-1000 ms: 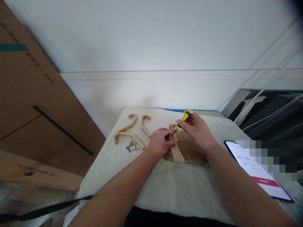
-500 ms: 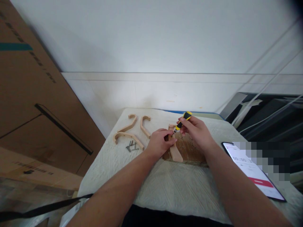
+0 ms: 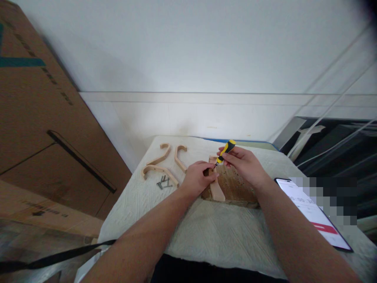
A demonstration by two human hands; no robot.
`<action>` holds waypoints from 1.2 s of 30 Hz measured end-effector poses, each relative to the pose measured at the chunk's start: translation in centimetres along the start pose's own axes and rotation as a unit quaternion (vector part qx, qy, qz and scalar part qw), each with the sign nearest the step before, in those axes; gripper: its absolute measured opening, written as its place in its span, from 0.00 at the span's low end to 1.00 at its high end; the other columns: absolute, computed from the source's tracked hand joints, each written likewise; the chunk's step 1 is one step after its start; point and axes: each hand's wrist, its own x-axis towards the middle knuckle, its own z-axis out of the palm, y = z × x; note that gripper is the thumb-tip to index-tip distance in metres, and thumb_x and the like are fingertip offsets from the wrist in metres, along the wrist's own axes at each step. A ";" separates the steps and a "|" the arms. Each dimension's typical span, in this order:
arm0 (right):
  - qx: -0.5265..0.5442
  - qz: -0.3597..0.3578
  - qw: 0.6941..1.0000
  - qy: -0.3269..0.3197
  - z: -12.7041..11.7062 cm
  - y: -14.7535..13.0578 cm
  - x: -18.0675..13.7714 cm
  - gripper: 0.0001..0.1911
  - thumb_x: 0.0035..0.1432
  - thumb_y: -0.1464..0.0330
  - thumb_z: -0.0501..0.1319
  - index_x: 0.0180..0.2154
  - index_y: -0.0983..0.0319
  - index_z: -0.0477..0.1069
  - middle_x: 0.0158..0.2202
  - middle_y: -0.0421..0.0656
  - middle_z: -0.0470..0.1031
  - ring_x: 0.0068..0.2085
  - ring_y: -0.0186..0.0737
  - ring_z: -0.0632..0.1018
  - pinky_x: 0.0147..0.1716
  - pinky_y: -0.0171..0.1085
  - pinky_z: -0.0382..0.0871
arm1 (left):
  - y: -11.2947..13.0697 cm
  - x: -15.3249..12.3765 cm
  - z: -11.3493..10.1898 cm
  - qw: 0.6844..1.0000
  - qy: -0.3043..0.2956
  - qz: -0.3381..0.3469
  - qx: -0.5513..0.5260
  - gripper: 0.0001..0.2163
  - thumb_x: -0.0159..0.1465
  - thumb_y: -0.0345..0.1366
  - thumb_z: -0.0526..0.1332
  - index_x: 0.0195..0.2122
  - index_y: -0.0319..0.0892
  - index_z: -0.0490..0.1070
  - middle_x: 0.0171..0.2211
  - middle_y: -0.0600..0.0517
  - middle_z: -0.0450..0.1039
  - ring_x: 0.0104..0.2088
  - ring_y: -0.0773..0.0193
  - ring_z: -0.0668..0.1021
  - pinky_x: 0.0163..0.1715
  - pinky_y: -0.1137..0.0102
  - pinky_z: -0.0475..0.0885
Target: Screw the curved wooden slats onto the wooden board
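Starting at the near edge of the surface (image 3: pixel 188 236); the wide, pale end of a light wooden piece (image 3: pixel 217 190) points back at the person, with its long axis running almost straight away from them and veering a bit left at the far end; it lies on top of a rough brown board (image 3: pixel 235 186), near the board's left side.

Bit further out you get the left hand (image 3: pixel 198 175), coming in from the left, curled over the piece with thumb and fingers on it; can't tell if the fingertips are pinching something small as well.

Here's the relation that matters imo; the tip of the yellow-and-black screwdriver (image 3: pixel 227 147) is down right between those left fingertips, over the wooden piece, so the left hand is the nearer one to the tip; the right hand (image 3: pixel 246 163) grips the handle from the right, and the shaft slants up, away and to the right, crossing the wood's axis at an angle; the actual contact point is too small to make out.

Off to the left, loose screws (image 3: pixel 164 182), then three curved wooden hooks (image 3: pixel 160 169); past everything, the white wall (image 3: pixel 188 59).
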 end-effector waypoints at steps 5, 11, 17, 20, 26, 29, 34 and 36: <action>-0.136 0.001 0.985 0.101 0.4 0.0 -0.1 0.22 0.45 0.51 0.67 0.33 0.62 0.71 0.26 0.41 0.73 0.25 0.36 0.69 0.25 0.37 0.61 | 0.1 0.0 0.0 1.000 0.002 0.000 0.006 0.13 0.57 0.36 0.68 0.43 0.41 0.78 0.42 0.48 0.78 0.42 0.61 0.77 0.46 0.68 0.71; 0.007 -0.016 1.000 -0.025 -0.1 0.1 -0.1 0.19 0.52 0.57 0.62 0.42 0.62 0.73 0.31 0.42 0.74 0.29 0.37 0.71 0.30 0.38 0.65 | 0.1 0.1 0.0 1.000 0.002 -0.001 0.014 0.13 0.57 0.37 0.68 0.42 0.41 0.78 0.41 0.48 0.78 0.42 0.61 0.77 0.45 0.68 0.71; -0.144 -0.013 0.986 0.082 0.4 0.3 0.1 0.19 0.46 0.53 0.68 0.30 0.61 0.67 0.27 0.40 0.72 0.26 0.36 0.70 0.27 0.37 0.61 | -0.1 0.1 0.1 1.000 0.005 0.008 0.012 0.13 0.56 0.36 0.68 0.42 0.40 0.78 0.41 0.47 0.78 0.41 0.61 0.78 0.45 0.68 0.71; -0.052 -0.014 0.997 0.061 0.6 0.7 0.2 0.23 0.48 0.54 0.67 0.42 0.60 0.69 0.37 0.42 0.75 0.28 0.35 0.72 0.26 0.37 0.63 | -0.3 0.1 0.1 1.000 0.004 0.005 0.015 0.13 0.56 0.38 0.68 0.42 0.41 0.78 0.41 0.48 0.78 0.42 0.60 0.78 0.46 0.67 0.71; 0.011 -0.056 0.998 -0.027 0.7 0.1 -0.2 0.19 0.53 0.57 0.64 0.46 0.57 0.72 0.44 0.44 0.77 0.35 0.38 0.74 0.36 0.40 0.68 | -0.3 0.1 0.0 0.999 -0.009 0.026 0.025 0.12 0.58 0.38 0.67 0.42 0.42 0.78 0.42 0.48 0.78 0.42 0.61 0.78 0.46 0.68 0.71; 0.028 -0.060 0.998 -0.014 1.0 0.0 -0.1 0.17 0.52 0.56 0.64 0.40 0.59 0.73 0.39 0.44 0.77 0.37 0.40 0.75 0.39 0.42 0.68 | -0.3 0.1 -0.1 0.999 -0.013 0.025 0.023 0.13 0.58 0.39 0.66 0.43 0.40 0.78 0.41 0.47 0.78 0.41 0.61 0.78 0.44 0.68 0.71; -0.053 -0.022 0.993 0.105 1.1 1.2 0.5 0.22 0.42 0.55 0.71 0.35 0.59 0.68 0.27 0.38 0.71 0.27 0.36 0.70 0.28 0.38 0.65 | -0.4 0.2 0.0 1.000 -0.013 0.012 0.018 0.13 0.58 0.39 0.67 0.43 0.42 0.78 0.42 0.48 0.78 0.42 0.61 0.77 0.45 0.68 0.70; -0.064 -0.025 0.991 0.115 0.9 1.3 0.4 0.25 0.44 0.54 0.69 0.41 0.59 0.69 0.28 0.38 0.71 0.26 0.35 0.69 0.27 0.37 0.64 | -0.4 0.2 0.0 1.000 -0.012 0.015 0.018 0.11 0.58 0.39 0.66 0.41 0.43 0.78 0.41 0.49 0.78 0.41 0.61 0.77 0.46 0.67 0.70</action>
